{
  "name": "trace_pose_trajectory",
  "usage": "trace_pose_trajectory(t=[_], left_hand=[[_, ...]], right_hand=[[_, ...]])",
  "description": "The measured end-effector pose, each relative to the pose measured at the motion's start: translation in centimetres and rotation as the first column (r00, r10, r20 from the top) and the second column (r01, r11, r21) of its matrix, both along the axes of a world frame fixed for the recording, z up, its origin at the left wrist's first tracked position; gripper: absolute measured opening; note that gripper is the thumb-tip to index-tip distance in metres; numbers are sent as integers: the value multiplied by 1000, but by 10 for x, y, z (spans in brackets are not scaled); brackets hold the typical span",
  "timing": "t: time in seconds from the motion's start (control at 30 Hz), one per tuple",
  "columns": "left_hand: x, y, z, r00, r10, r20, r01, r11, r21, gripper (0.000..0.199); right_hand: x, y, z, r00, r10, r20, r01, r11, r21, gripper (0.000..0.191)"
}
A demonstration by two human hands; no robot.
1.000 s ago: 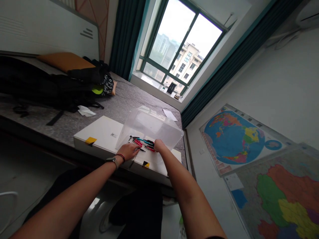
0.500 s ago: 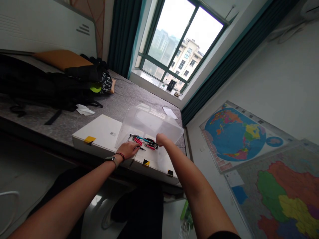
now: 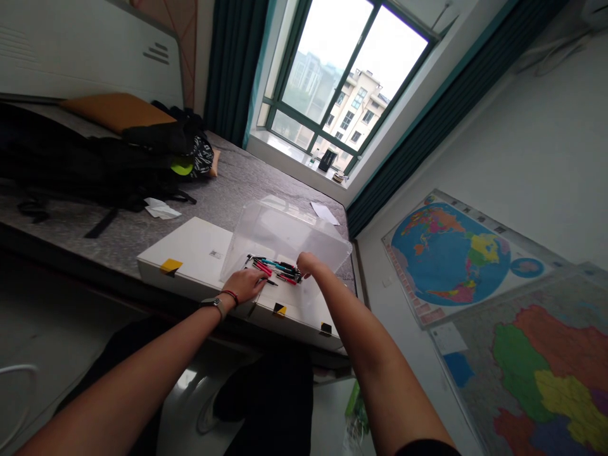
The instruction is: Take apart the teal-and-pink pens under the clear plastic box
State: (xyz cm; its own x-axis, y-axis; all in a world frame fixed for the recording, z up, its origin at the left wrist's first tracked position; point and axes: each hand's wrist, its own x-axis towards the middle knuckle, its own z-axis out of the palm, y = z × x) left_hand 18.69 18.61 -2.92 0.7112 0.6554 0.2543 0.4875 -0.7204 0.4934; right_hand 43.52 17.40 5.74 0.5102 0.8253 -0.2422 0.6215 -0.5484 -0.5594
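Several pens point(image 3: 276, 265) in black, red and teal lie in a loose bunch on a white box. My left hand point(image 3: 244, 285) is closed at the left end of the bunch, and a dark-tipped pen point(image 3: 272, 283) sticks out from its fingertips. At the right end of the bunch is my right hand point(image 3: 308, 263), fingers curled down by the pen ends; its fingertips are mostly hidden, so what they hold cannot be made out. A clear plastic bin point(image 3: 280, 228) stands tipped behind the pens, its open side facing me.
Two white boxes, a left one point(image 3: 190, 247) and a right one point(image 3: 304, 316), lie along the front edge of a grey mattress point(image 3: 228, 171). Black bags point(image 3: 95, 161) and a crumpled tissue point(image 3: 161, 209) are at the left. A map-covered wall point(image 3: 456, 253) bounds the right side.
Both hands stay almost where they were at the pens. The view has shifted very slightly; nothing has visibly been picked up or let go.
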Motion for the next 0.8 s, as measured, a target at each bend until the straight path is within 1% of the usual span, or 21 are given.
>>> trace_pose_trajectory(t=[0.03,0.07,0.1,0.13,0.27,0.33,0.4,0.47,0.57,0.67,0.8], left_hand=[[0,0,0,1000,1,-3,-1,1000,8,36],[0,0,0,1000,3,-5,-3,1000,13,36],[0,0,0,1000,5,-8,-5,1000,18,36],[0,0,0,1000,6,-10,-6,1000,22,36],[0,-1,0,1000,5,-17,-5,1000,25,36],[0,-1,0,1000,8,-13,-7,1000,10,36],[-1,0,0,1000,12,3,-12,1000,-15,35],[-1,0,0,1000,11,20,-10,1000,-28,34],[-1,1,-1,1000,-3,26,3,1000,3,34],[-1,0,-2,999,-36,30,34,998,59,34],[-1,0,-1,995,-89,44,83,990,111,33]], right_hand=[[-1,0,0,1000,8,14,-6,993,-121,18],[-2,0,0,1000,13,27,-6,974,-228,17],[-4,0,0,999,13,40,-1,954,-298,16],[-5,0,0,999,1,48,14,950,-311,16],[-7,1,0,996,-89,22,92,962,-257,20],[-8,1,-1,996,-77,53,88,964,-250,20],[-10,1,-2,992,-17,124,53,955,-293,19],[-11,0,-3,969,91,228,-16,950,-312,20],[-14,-4,-6,899,219,379,-124,958,-259,23],[-19,-11,-9,866,242,438,-155,962,-225,22],[-25,-21,-13,791,298,534,-182,948,-260,17]])
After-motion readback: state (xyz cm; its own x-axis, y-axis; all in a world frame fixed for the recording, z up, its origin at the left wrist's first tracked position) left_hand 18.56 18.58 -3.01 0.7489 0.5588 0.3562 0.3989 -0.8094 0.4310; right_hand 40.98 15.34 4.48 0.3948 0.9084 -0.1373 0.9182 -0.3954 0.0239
